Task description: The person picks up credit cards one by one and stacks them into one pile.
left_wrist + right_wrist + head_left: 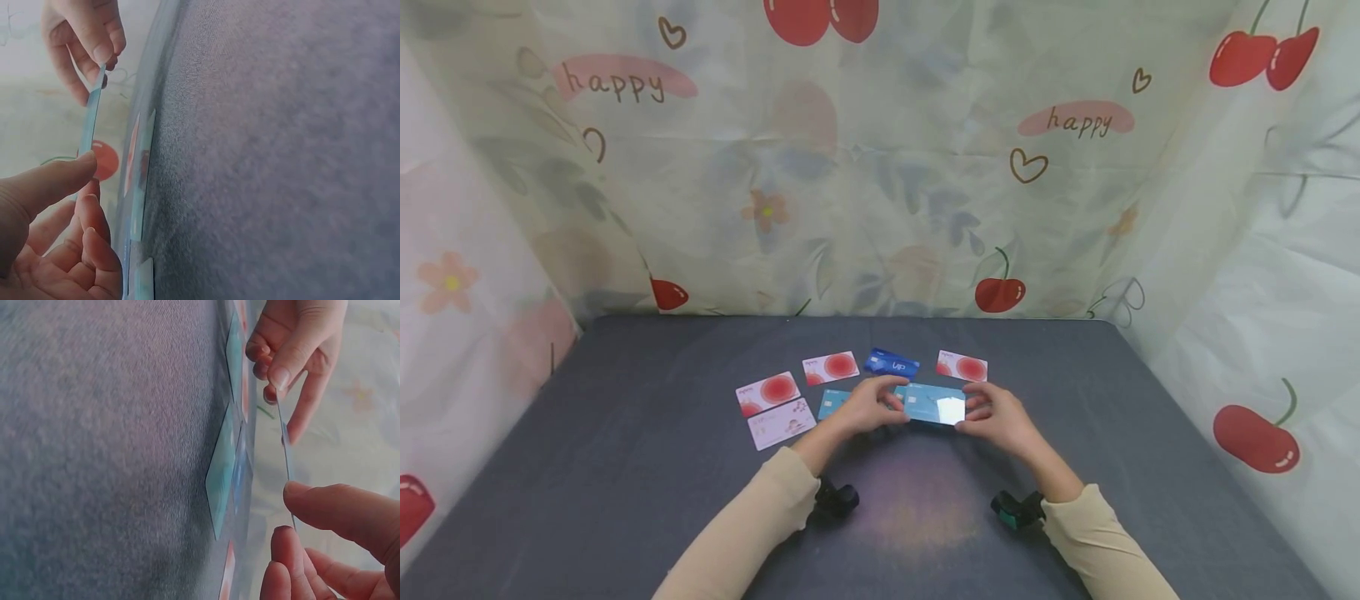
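A light blue card (934, 403) is held up above the table, stretched between both hands. My left hand (874, 404) pinches its left edge with thumb and fingertips. Opposite, my right hand (997, 418) pinches the right edge. Seen nearly edge-on in the left wrist view, the card (92, 115) stands off the tabletop. Under and behind the hands, another light blue card (832, 403) lies partly covered by the left hand. The right wrist view shows two light blue cards (222, 475) flat on the cloth below.
Behind the hands lie a dark blue VIP card (891, 363) and white cards with red circles (831, 367) (962, 366). To the left are a similar red-circle card (770, 394) and a pale pink card (781, 423). A patterned curtain (880, 233) borders the dark grey table (625, 467).
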The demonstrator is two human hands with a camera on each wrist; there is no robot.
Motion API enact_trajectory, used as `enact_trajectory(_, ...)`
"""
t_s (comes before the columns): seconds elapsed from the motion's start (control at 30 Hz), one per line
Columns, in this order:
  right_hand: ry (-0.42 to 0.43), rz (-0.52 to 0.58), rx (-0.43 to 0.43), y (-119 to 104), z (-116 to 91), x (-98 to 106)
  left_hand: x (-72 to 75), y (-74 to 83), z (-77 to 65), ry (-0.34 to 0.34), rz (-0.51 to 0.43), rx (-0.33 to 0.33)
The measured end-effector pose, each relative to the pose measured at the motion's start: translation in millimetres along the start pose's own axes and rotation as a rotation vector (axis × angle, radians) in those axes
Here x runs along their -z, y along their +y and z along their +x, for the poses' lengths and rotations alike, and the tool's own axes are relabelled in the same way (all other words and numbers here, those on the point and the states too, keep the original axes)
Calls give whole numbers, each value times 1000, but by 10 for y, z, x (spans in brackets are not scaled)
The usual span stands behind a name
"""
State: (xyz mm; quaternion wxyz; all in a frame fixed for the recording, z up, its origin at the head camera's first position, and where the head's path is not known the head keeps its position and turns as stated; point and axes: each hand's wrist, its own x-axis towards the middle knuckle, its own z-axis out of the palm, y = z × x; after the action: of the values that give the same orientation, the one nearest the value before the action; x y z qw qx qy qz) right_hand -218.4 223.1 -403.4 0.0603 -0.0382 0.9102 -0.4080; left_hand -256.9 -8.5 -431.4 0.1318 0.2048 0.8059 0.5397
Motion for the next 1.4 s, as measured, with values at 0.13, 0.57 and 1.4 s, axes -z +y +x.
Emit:
enact_trajectory(0.13, -13, 4, 13, -15, -1, -27, 34, -8, -57, 1, 0, -5)
enact_trajectory(0.57, -39, 18, 71, -29, 15, -161, 138, -78, -202, -9, -13, -2)
enact_trajectory(1.4, -88, 27, 115, -121, 16, -350, 276, -97, -456, -12, 77, 22)
